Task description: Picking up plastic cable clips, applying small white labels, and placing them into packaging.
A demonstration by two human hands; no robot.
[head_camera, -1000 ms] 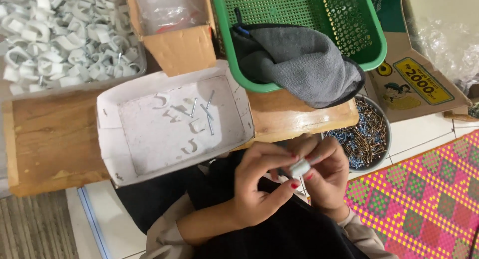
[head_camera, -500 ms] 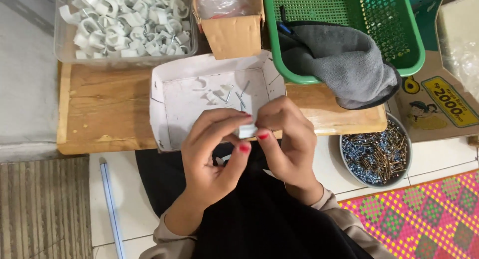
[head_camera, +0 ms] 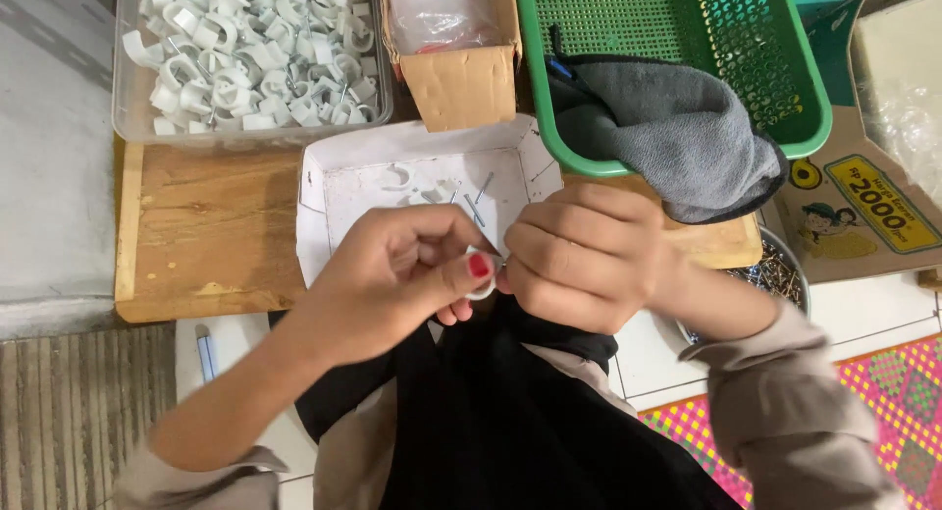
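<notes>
The left hand pinches a small white clip between thumb and fingers. The right hand is curled tight against the clip too. Both hands sit just in front of the white paper tray on the wooden board.

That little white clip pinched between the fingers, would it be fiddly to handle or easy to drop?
Probably fiddly: the white clip is so small that both the left hand and the right hand close on it. It looks like stiff, smooth plastic, so likely light and a bit slippery. Its curved hook shape suggests it may rock rather than lie flat.
</notes>
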